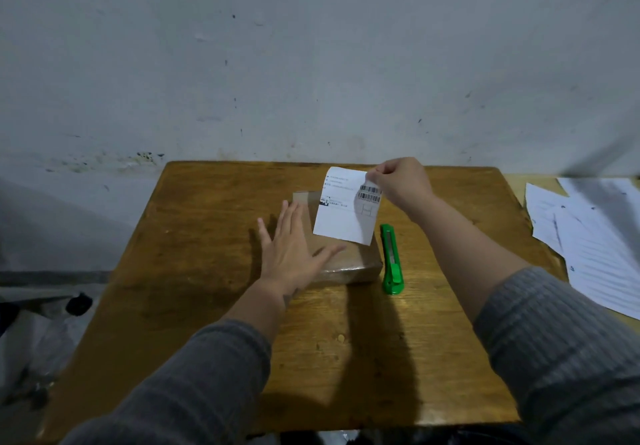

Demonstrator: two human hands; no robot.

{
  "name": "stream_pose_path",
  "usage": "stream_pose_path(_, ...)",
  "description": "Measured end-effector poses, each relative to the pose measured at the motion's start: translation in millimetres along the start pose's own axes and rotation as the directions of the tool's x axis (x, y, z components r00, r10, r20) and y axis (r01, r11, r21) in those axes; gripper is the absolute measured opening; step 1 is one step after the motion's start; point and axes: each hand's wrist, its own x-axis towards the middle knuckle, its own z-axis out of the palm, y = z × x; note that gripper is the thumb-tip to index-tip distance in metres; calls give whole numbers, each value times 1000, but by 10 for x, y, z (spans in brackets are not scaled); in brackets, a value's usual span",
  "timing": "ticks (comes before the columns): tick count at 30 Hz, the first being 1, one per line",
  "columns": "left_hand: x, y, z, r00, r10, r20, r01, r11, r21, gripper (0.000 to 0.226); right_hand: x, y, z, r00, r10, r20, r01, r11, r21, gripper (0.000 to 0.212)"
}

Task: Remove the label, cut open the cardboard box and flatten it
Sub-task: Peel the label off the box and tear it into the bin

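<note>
Brown cardboard box point(341, 261) lies flat on the wooden desk point(207, 237), sealed with clear tape that shines along its near edge. Seen from the head camera, the left hand point(294, 254) lies on top of the box with its palm down and its fingers spread wide, gripping nothing, only pressing on the left part of the lid. The right hand point(401, 183) is raised above the far right corner of the box, with its fingers closed in a pinch on the top right corner of the white label point(346, 209). From that pinch the label hangs down as a loose sheet, its printed side with barcodes toward the camera; its lower edge is in front of the top of the box, just right of the left hand's fingertips. Whether any part of the label sticks to the cardboard cannot be told.

Just right of the box, below the right hand and near its forearm, a green utility knife point(391, 259) lies on the desk, lengthwise and beside the box's right edge. Further right of the right arm, several white paper sheets point(595, 237) are spread over the neighbouring surface. Both forearms wear grey ribbed sleeves point(554, 340) pushed up from the wrists.
</note>
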Motion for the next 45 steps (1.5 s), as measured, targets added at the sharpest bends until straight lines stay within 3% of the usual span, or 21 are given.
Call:
stream_pose_path(3,121,134,-137,942,121,-313,-167,978,-124,63,-100,51,-55,1000,-5,-6,6,997,79,20)
stream_pose_path(5,190,265,-236,894,253,-370,-313,943,-113,53,-191,81,-109,1000,2,-10,-1,991,136,15)
stream_pose_path(7,211,409,-293,876,342,-341,-391,916,-86,50,-300,101,-212,1000,2,12,-4,982,189,16)
stream_pose_path(10,175,556,-306,908,296,-296,-356,918,-173,43,-449,133,-365,998,-3,70,-14,971,237,16)
stream_pose_path(14,-59,805,-279,950,150,-275,-264,855,-447,19,-693,277,-662,998,-48,45,34,960,278,16)
stream_pose_path(17,-323,1015,-253,970,59,-237,-174,848,-501,13,-903,516,-846,996,-76,40,65,969,239,9)
stream_pose_path(19,-532,1174,-219,977,44,-209,-148,847,-511,12,-1059,725,-939,989,-146,12,145,987,65,5)
stream_pose_path(20,-642,1254,-196,981,47,-190,-139,850,-508,13,-1142,839,-976,980,-197,-17,195,975,-105,11)
stream_pose_path(22,-882,1399,-124,987,65,-147,-128,874,-469,14,-1345,1025,-1044,939,-345,-9,315,868,-384,23)
stream_pose_path(24,-1134,1516,-28,989,83,-125,-130,891,-434,15,-1568,1141,-1105,889,-454,64,433,785,-443,18)
stream_pose_path(29,-1754,1704,147,994,1,-107,-59,840,-540,6,-2039,1398,-1168,871,-445,210,490,815,-308,11)
stream_pose_path(34,-2221,1678,150,993,-39,-115,-25,864,-504,13,-2406,1449,-1042,822,-466,327,556,778,-291,8)
stream_pose_path(37,-2412,1591,83,986,-135,-98,59,832,-552,14,-2617,1425,-908,787,-543,292,608,763,-220,13)
stream_pose_path(41,-2647,1462,-8,950,-308,-39,177,641,-747,16,-2971,1332,-689,719,-667,194,694,700,-166,26)
stream_pose_path(43,-2775,1357,-47,944,-320,-79,157,649,-745,13,-3110,1309,-623,696,-698,167,718,683,-136,20)
stream_pose_path(45,-2920,1181,-113,941,-317,-123,142,694,-705,12,-3223,1339,-622,750,-648,133,660,748,-69,10)
